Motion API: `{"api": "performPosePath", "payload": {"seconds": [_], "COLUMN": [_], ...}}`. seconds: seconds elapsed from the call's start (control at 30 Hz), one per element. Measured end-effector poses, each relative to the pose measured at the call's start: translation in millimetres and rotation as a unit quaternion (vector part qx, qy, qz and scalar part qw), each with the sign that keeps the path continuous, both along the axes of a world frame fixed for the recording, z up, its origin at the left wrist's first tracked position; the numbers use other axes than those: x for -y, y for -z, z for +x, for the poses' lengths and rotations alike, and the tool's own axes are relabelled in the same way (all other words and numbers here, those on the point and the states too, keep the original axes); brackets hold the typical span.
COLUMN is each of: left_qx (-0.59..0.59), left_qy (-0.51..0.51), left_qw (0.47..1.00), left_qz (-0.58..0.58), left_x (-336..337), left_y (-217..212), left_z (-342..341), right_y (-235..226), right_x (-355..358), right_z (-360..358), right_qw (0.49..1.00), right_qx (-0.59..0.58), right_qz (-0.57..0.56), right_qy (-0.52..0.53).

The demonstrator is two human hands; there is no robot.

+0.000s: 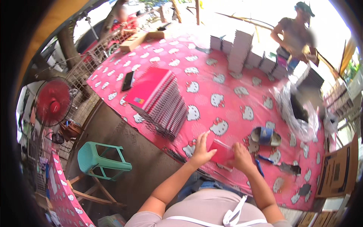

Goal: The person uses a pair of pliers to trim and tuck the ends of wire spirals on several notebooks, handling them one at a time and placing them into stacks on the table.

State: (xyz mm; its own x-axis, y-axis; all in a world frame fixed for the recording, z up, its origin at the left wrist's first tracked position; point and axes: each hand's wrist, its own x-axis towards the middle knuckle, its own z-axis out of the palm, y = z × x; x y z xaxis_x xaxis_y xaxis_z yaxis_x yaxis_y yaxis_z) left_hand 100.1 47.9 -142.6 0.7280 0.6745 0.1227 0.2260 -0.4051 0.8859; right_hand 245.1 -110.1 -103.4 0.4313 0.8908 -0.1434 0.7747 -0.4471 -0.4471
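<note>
Left hand [201, 150] flat on small pink notebook [223, 152], right hand [241, 157] grip closed on it, pink notebook stack [160, 100] beside

Dark phone [128, 80] lying screen-up at far left of tabletop [227, 90]; brown cardboard box [337, 172] standing near right; clear plastic bag [298, 109] right.

A small red spiral notebook [223, 152] lies flat on the counter's [227, 94] near edge, closed, its wire binding along the far side. It sits tilted, partly covered at both sides by the hands resting on it.
</note>
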Motion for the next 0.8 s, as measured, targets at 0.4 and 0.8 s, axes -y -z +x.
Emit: {"api": "performPosePath", "payload": {"seconds": [0.4,0.8], "left_qx": [-0.061,0.093], "left_qy": [0.090,0.169], "left_qw": [0.993,0.964], "left_qz": [-0.039,-0.185], "left_x": [-2,0], "left_y": [-4,-25], "left_z": [18,14], "right_y": [-10,9], "right_x": [-2,6], "right_z": [0,-2], "right_qw": [0.995,0.946], "right_qx": [0.055,0.049], "right_qz": [-0.063,0.313], "right_qy": [0.045,0.068]}}
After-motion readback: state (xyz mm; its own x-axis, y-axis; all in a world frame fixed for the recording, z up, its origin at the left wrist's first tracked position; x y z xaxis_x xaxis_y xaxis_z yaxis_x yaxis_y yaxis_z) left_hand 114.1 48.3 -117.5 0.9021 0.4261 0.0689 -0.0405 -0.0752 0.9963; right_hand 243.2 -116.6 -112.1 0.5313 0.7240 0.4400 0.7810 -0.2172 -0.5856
